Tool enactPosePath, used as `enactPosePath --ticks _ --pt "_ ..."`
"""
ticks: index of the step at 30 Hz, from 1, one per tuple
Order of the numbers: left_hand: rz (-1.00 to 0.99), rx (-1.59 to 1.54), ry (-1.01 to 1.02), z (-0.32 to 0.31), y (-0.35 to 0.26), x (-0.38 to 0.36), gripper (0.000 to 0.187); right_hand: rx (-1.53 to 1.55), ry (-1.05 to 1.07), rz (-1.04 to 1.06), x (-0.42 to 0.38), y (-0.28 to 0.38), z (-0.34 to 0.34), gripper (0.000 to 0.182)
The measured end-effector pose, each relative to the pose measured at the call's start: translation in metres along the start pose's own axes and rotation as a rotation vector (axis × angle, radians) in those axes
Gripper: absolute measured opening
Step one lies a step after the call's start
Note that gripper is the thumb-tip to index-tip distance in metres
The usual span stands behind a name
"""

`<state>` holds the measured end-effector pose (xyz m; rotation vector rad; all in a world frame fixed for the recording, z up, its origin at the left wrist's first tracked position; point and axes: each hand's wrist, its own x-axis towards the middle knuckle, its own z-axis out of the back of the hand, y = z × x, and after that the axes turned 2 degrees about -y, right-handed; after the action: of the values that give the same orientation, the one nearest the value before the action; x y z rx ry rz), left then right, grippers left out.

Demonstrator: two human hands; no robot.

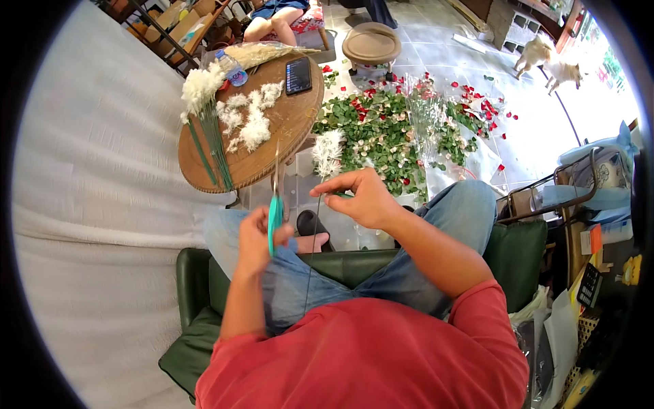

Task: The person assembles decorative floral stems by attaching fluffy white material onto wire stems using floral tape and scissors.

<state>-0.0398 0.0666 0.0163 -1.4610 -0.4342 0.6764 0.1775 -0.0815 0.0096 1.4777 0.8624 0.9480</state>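
My left hand (pixel 255 240) is closed round the handles of scissors (pixel 274 221) with teal grips, their blades pointing up toward the table. In my right hand (pixel 364 198) the fingers pinch a thin dark stem (pixel 310 269) that hangs down over my lap. A fluffy white flower (pixel 328 154) shows just above the right fingertips; whether it joins the stem is hidden. On the round wooden table (pixel 300 121) are white fluffy pieces (pixel 255 129) and a bunch of white flowers (pixel 202 88) with long green stems.
A phone (pixel 298 76) and a water bottle (pixel 232 69) sit on the table. Beyond my knees, green leaves (pixel 385 143) and red petals cover the floor. A round stool (pixel 371 43), a seated person's legs (pixel 276 24) and a dog (pixel 548 61) are farther off.
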Motion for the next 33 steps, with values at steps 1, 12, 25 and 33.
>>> enactPosePath --ticks 1,12,25,33 --pt "0.036 -0.046 0.004 -0.007 -0.004 -0.025 0.025 0.016 -0.016 -0.010 0.000 0.002 -0.001 0.023" --pt "0.258 0.080 0.192 -0.044 0.016 -0.107 0.020 0.005 -0.056 -0.023 0.001 0.007 -0.007 0.026" --pt "0.283 0.028 0.135 -0.049 0.004 -0.081 0.017 0.013 -0.036 -0.008 0.001 0.002 -0.005 0.030" --pt "0.247 0.028 0.107 -0.047 0.007 -0.086 0.014 -0.024 -0.038 0.021 0.002 -0.002 -0.003 0.034"
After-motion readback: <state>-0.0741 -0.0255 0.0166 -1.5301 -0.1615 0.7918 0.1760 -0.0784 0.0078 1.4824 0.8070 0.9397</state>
